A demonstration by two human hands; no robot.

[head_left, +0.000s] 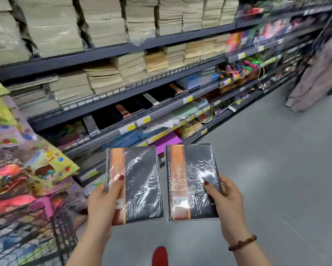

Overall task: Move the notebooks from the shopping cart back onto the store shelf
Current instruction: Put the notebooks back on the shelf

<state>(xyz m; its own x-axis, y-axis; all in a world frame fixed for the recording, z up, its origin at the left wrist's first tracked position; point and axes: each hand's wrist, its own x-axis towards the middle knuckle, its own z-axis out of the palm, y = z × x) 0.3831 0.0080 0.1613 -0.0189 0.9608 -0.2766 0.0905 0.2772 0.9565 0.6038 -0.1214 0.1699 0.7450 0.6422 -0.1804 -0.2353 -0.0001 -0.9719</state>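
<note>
Grey floor (pixel 276 169), store shelf (pixel 123 48) — stocked

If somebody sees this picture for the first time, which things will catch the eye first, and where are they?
First, the two matching black notebooks with orange stripes, shrink-wrapped, held side by side at the lower centre: the left notebook in the left hand, the right notebook in the right hand. Next, the shopping cart at the lower left, full of colourful packages, and the long store shelf behind, stacked with beige paper.
</note>
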